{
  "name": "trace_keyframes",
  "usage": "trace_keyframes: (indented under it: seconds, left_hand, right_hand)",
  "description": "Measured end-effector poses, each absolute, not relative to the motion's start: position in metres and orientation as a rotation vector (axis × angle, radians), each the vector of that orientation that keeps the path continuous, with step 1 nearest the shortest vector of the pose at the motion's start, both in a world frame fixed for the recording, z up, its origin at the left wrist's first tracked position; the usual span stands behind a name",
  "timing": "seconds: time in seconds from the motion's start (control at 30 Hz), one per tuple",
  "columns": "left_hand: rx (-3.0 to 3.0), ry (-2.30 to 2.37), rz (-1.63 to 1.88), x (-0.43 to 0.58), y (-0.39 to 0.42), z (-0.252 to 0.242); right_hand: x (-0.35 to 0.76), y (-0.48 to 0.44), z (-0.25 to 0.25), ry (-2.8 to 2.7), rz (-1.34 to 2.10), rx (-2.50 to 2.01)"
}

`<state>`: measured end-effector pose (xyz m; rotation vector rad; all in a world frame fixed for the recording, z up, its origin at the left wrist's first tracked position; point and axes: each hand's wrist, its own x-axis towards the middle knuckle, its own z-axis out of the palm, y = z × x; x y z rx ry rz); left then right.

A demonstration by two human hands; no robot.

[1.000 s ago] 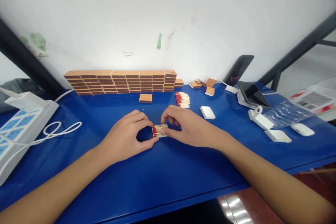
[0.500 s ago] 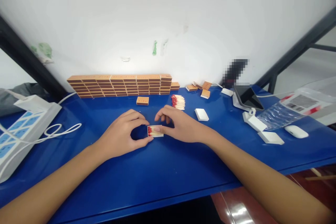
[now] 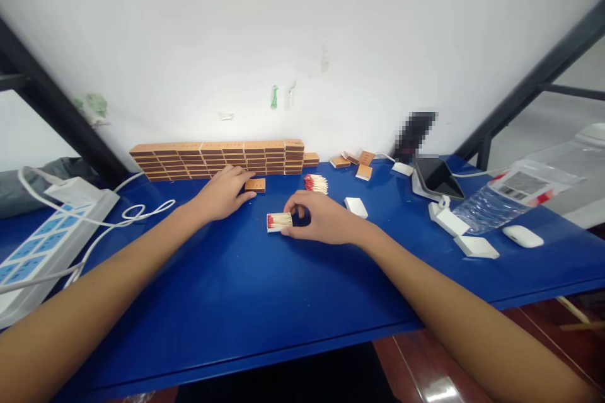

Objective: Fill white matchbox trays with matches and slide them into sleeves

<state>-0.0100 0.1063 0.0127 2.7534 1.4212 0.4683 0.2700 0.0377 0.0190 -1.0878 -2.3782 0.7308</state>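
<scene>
A white matchbox tray (image 3: 280,229) filled with red-headed matches lies on the blue table. My right hand (image 3: 321,217) pinches its right end between thumb and fingers. Farther back, my left hand (image 3: 225,192) reaches to an orange-brown matchbox sleeve (image 3: 256,185); its thumb and index finger are apart, one at the near side and one at the far side, and I see no firm grip. A bundle of loose matches (image 3: 316,184) with red heads lies behind my right hand. A white tray (image 3: 356,207) sits to the right of that hand.
Stacked matchboxes (image 3: 217,160) form a long row against the wall. Several loose orange boxes (image 3: 363,172) lie right of it. A power strip (image 3: 51,245) with white cables occupies the left; a tablet-like device (image 3: 438,177), plastic wrap (image 3: 496,201) and a white earphone case (image 3: 522,236) the right.
My left hand has left the filled tray and moved back to the orange sleeve. My right hand has shifted its hold to the tray's right end. The view has tilted slightly.
</scene>
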Motion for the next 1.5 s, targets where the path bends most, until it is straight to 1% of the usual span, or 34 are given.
trace_keyframes:
  seconds: [0.2,0.37,0.5,0.73,0.87,1.07,1.2,1.33,1.5]
  left_hand:
    - [2.721,1.341,0.450,-0.024,0.099,0.017]
    - [2.640,1.272,0.406,-0.038,0.086,0.022]
    - [2.612,1.309,0.461,-0.037,0.088,0.026]
    - [2.674,1.281,0.583,-0.012,0.093,0.035]
    - [2.744,1.241,0.655,0.005,0.098,0.041]
    - [2.778,1.113,0.694,0.031,0.093,0.043]
    - [2.770,1.025,0.743,0.046,0.082,0.043]
    - [2.686,1.171,0.861,0.048,0.071,0.043]
    - [2.607,1.342,0.832,0.030,0.045,0.034]
  right_hand:
    - [0.277,0.048,0.017,-2.248,0.651,-1.234]
    - [0.283,0.051,0.018,-2.273,0.576,-1.293]
    - [0.285,0.053,0.020,-2.322,0.538,-1.301]
    - [0.284,0.051,0.023,-2.404,0.533,-1.279]
    - [0.287,0.050,0.024,-2.444,0.599,-1.223]
    - [0.299,0.060,0.032,-2.187,0.517,-1.115]
    - [0.301,0.067,0.032,-2.218,0.473,-1.082]
    - [0.314,0.084,0.033,-2.199,0.387,-1.164]
    - [0.355,0.131,0.044,-2.148,0.274,-1.438]
